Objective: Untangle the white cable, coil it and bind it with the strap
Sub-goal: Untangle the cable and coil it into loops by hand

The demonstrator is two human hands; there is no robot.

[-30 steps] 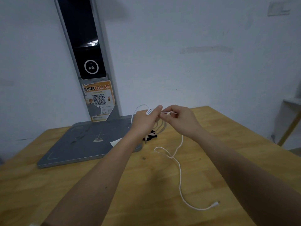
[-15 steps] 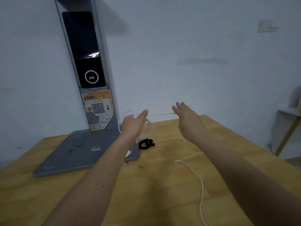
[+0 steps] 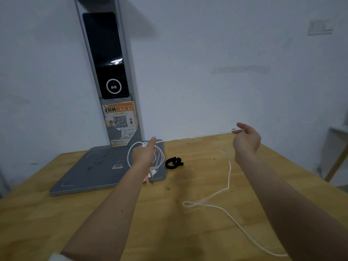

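Looking at the white cable, I see part of it gathered in loops around my left hand, which grips those loops above the grey base plate, while a strand runs from there across to my right hand, raised over the far edge of the wooden table. That hand pinches the strand at its fingertips, the other fingers loose. From it the slack drops to the tabletop, bends, forms a small loop and trails off past my right forearm. My worry is that small loop: if I pull the strand taut, I judge it may cinch into a knot or kink. The pinch looks light, so the strand could slip free and the coils on my left hand spring loose. The black strap lies just beside the base plate, untouched; dragging slack could snag it or sweep it away.
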